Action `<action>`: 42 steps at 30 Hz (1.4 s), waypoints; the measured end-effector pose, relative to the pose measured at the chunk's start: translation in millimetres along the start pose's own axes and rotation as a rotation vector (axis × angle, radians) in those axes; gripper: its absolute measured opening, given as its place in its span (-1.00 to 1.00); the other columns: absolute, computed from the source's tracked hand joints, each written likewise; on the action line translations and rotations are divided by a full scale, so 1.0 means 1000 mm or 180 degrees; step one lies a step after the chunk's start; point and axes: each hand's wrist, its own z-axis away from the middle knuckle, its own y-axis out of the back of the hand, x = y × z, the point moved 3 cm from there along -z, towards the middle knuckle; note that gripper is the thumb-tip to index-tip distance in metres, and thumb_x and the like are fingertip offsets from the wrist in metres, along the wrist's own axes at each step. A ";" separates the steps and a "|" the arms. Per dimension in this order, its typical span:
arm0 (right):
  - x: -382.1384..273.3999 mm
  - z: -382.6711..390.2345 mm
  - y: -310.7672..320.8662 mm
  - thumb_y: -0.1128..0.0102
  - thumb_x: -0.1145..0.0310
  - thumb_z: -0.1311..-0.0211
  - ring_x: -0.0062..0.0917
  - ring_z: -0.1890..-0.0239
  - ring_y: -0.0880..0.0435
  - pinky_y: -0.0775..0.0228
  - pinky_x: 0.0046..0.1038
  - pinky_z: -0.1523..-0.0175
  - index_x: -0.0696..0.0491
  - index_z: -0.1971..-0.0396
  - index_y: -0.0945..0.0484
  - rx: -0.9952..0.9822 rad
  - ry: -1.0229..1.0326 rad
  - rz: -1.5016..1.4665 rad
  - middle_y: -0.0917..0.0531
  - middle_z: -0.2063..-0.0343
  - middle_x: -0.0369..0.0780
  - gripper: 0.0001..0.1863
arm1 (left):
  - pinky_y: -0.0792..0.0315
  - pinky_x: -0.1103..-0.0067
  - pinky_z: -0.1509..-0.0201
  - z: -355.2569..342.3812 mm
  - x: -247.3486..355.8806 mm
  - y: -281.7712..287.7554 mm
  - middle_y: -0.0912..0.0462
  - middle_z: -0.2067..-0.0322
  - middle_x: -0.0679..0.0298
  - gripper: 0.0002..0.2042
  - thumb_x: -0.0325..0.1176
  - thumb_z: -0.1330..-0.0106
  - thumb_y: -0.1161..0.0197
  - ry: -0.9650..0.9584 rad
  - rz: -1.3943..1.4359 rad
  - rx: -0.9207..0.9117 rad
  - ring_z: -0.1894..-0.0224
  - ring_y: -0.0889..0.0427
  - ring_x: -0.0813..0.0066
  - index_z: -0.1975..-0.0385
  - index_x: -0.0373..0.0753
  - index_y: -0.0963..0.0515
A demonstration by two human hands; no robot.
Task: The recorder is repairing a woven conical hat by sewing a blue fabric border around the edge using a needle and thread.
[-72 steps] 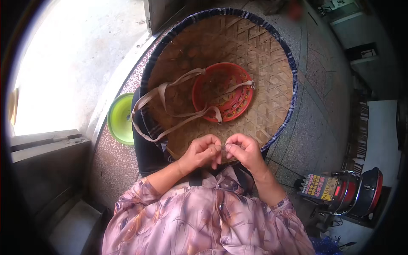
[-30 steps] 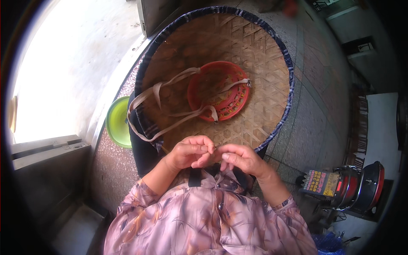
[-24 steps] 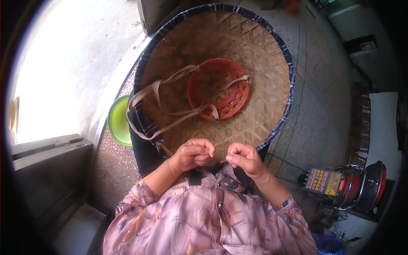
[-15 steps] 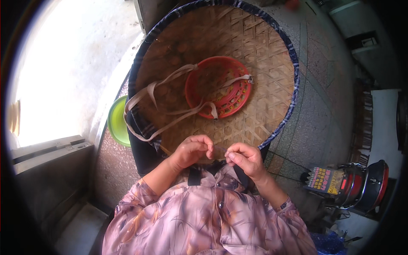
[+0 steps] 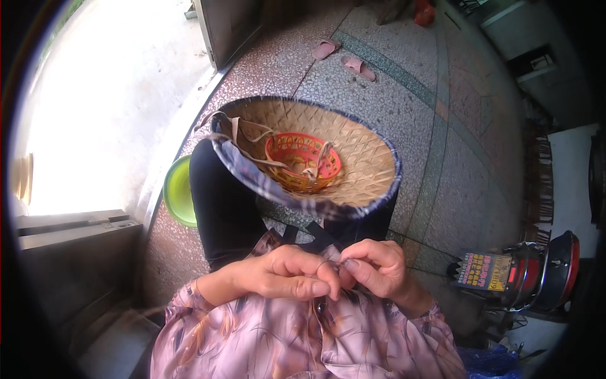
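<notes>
Nearest: patterned pink shirt (image 5: 271, 335), both bare hands just in front of it. Right hand (image 5: 379, 268) has thumb and forefinger closed in a pinch, seemingly on a thin dark strand (image 5: 332, 260); too fine to tell what it is. Left hand (image 5: 297, 275) is right beside it, thumb stretched out, fingers bent, fingertips near the same spot; can't tell if it grips anything. Strand sits between the two hands, in front of the shirt. For good fine work here, I'd say: pinch with the tips, not the finger sides; brace the hands against each other so they don't drift; pull lightly, since something this thin likely slips or snaps; turn the left fingers aside so the pinch point isn't covered. Next out, dark trousers (image 5: 221, 208), with a wide woven bamboo hat (image 5: 363, 164) resting tilted over the legs, hollow up, rim bound in plaid cloth. Inside it, a red plastic basket (image 5: 297, 181) with pale straps (image 5: 235, 129), some looping toward the hat's left rim. Green basin (image 5: 182, 196) beside the left leg. Farther off, pink slippers (image 5: 358, 68) on the speckled floor (image 5: 379, 107).
</notes>
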 end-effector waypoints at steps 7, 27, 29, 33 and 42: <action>0.025 -0.007 -0.004 -0.04 0.48 -0.38 -0.69 0.44 -0.63 -0.54 -0.63 0.35 0.20 0.26 -0.54 0.0504 -0.0044 -0.0073 -0.64 0.46 -0.25 -0.88 | -0.24 0.75 0.39 0.008 -0.024 -0.006 -0.42 0.50 0.44 -0.74 -0.20 -0.49 -0.05 0.0243 -0.0213 0.0991 0.47 -0.32 0.78 0.21 -0.28 -0.56; 0.185 -0.024 -0.013 -0.02 0.58 -0.31 -0.64 0.39 -0.66 -0.56 -0.56 0.25 0.18 0.19 -0.49 0.0863 -0.0837 -0.0855 -0.67 0.34 -0.22 -0.87 | -0.15 0.76 0.49 0.008 -0.103 0.103 -0.52 0.47 0.37 -0.86 -0.33 -0.38 -0.19 0.0001 0.0363 0.2176 0.53 -0.34 0.72 0.23 -0.25 -0.56; 0.183 -0.022 -0.011 -0.03 0.55 -0.32 -0.66 0.39 -0.65 -0.54 -0.58 0.26 0.18 0.16 -0.50 0.0790 -0.0856 -0.0684 -0.66 0.32 -0.22 -0.85 | -0.21 0.75 0.44 0.008 -0.110 0.111 -0.54 0.43 0.35 -0.86 -0.33 -0.37 -0.20 -0.0256 0.0439 0.2220 0.48 -0.38 0.71 0.23 -0.26 -0.55; 0.187 -0.018 -0.010 -0.05 0.40 -0.37 -0.64 0.41 -0.65 -0.51 -0.62 0.34 0.17 0.05 -0.52 0.0238 -0.1795 -0.1095 -0.66 0.27 -0.20 -0.76 | -0.25 0.74 0.40 0.010 -0.105 0.102 -0.53 0.42 0.37 -0.86 -0.34 -0.38 -0.19 -0.0196 0.0246 0.2247 0.45 -0.39 0.71 0.23 -0.28 -0.57; 0.189 0.000 -0.035 0.02 0.28 -0.40 -0.56 0.45 -0.65 -0.44 -0.62 0.48 0.23 -0.02 -0.47 -0.0384 -0.2723 -0.3484 -0.65 0.28 -0.14 -0.64 | -0.32 0.58 -0.20 0.012 -0.104 0.065 -0.58 0.06 0.21 -0.79 -0.49 -0.46 0.00 0.0396 0.0164 0.1504 -0.10 -0.48 0.47 0.01 -0.38 -0.48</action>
